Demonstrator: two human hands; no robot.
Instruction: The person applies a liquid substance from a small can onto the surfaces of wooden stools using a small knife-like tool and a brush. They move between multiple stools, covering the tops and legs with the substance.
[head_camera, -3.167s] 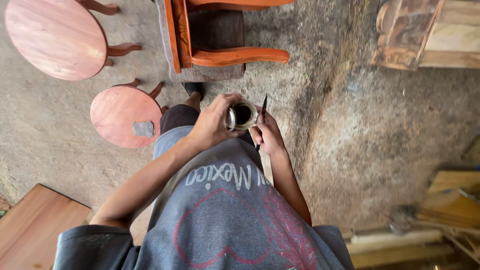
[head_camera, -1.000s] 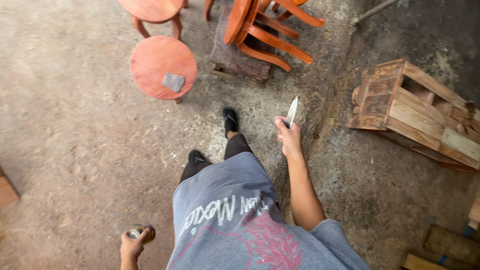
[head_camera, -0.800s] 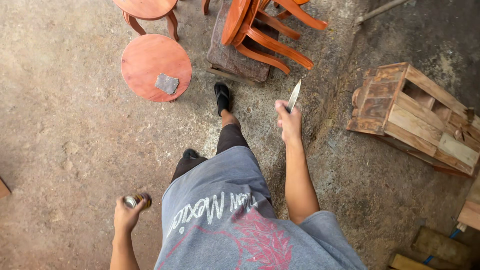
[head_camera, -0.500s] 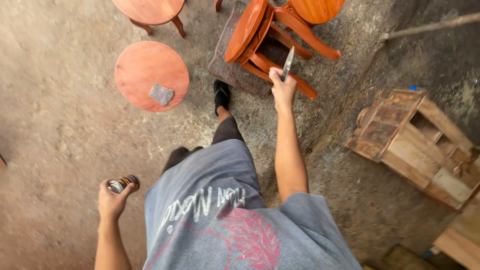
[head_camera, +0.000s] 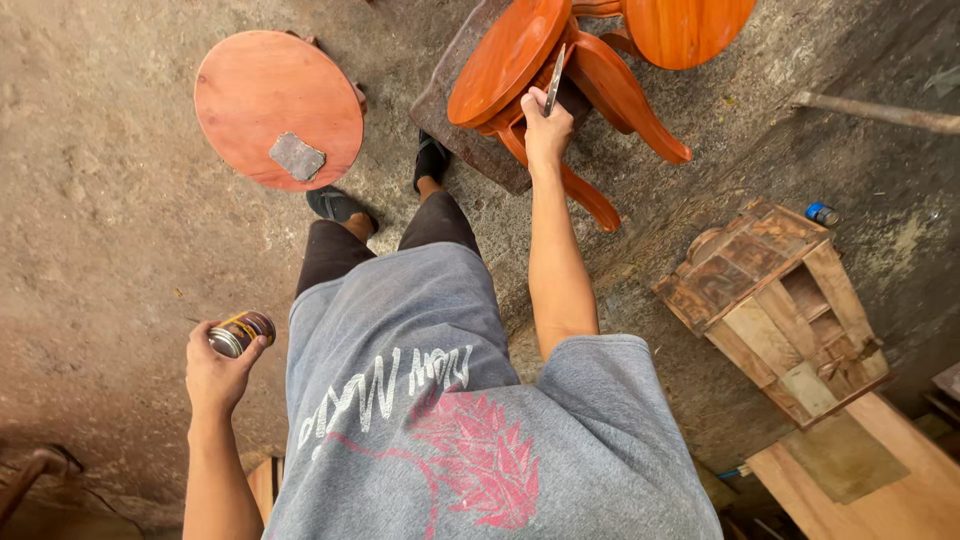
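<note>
Hands at work beside orange wooden stools

Left hand, held low at the person's side, grips a small tin can lying roughly level in the fingers. Right hand reaches forward at arm's length, closed round the handle of a flat-bladed tool whose blade points away and lies against an overturned orange stool. That stool rests on a dark mat on the dirt floor. Left of it, a round-topped stool stands upright, bearing a grey sanding pad. A weathered wooden crate sits well to the right.
</note>
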